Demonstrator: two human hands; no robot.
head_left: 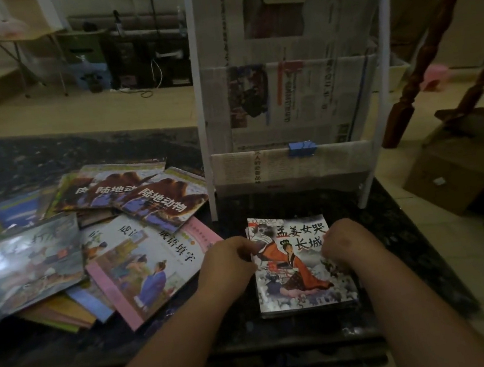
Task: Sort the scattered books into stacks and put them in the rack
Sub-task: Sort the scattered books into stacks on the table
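Note:
A small stack of books lies on the dark stone counter in front of the rack; its top cover shows a figure in an orange robe. My left hand grips the stack's left edge and my right hand grips its right edge. To the left sprawls a loose pile of scattered books, with a pink-spined one on top near my left hand and brown-covered ones behind. The white-framed rack, lined with newspaper, stands behind the stack.
The dark counter ends close to me at the front and on the right. A brown wooden post leans beside the rack. A cardboard box sits on the floor at the right. A folding table stands far back left.

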